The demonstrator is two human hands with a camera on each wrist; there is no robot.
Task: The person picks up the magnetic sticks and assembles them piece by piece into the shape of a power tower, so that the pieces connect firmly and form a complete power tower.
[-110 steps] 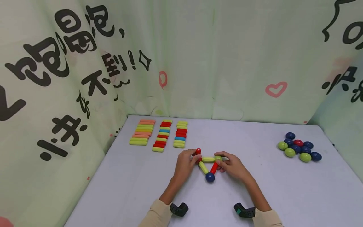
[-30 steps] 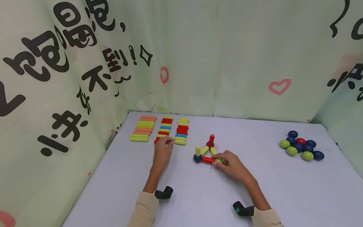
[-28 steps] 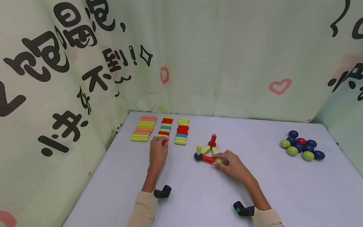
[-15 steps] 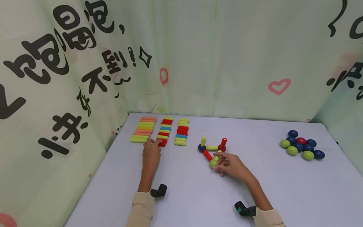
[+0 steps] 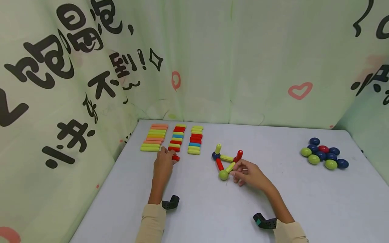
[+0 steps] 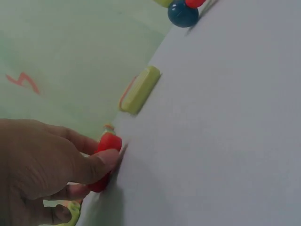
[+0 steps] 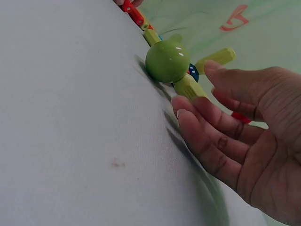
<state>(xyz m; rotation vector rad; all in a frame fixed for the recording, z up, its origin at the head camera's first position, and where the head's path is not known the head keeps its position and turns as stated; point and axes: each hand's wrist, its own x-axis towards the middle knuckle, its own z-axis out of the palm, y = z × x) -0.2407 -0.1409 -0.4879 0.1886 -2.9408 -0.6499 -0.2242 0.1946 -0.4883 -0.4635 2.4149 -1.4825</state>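
White table (image 5: 212, 209), green curtain (image 5: 243, 50) w/ lettering; L hand (image 5: 162, 164) pinches red stick (image 5: 175, 157), R hand (image 5: 247, 173) relaxed.

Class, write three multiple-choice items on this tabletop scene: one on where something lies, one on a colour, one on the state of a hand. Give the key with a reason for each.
1. Where does the cluster of balls lie on the table?
A. far right
B. beside the stick rows
C. under the left hand

2. What colour is the stick that the left hand pinches?
A. blue
B. red
C. yellow-green

3. How is the right hand by the green ball of the stick figure?
A. clenched in a fist
B. gripping the ball
C. fingers open, close to the yellow-green stick

Key: 1 A, the head view shows the balls near the right edge, apart from the rows; 2 B, the left wrist view shows a red stick between thumb and fingers; 3 C, the right wrist view shows extended fingers holding nothing.
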